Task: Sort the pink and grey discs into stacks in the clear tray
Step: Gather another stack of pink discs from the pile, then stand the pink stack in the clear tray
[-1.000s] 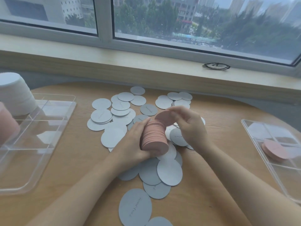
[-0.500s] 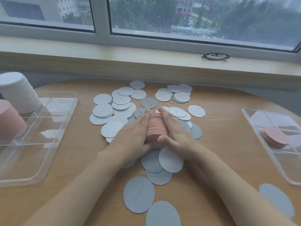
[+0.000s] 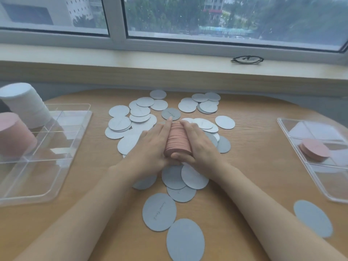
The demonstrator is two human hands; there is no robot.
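A stack of pink discs (image 3: 178,140) lies on its side on the wooden table, over the scattered grey discs (image 3: 139,111). My left hand (image 3: 150,147) presses flat against its left side with straight fingers. My right hand (image 3: 201,146) presses the right side the same way, and the thumbs meet at the near end. A clear tray (image 3: 56,166) on the left holds a tall pink stack (image 3: 13,134) and a tall pale grey stack (image 3: 26,104). A second clear tray (image 3: 293,147) on the right holds a short pink stack (image 3: 314,152).
Large grey discs lie near the front edge (image 3: 159,211), and one lies alone at the right (image 3: 312,218). A pair of glasses (image 3: 246,59) rests on the window sill behind the table. Bare wood shows between the disc pile and each tray.
One second ago the stack stood lifted in my left hand with my right hand adding a disc on top. It now lies low on the table, squeezed between both flat hands.
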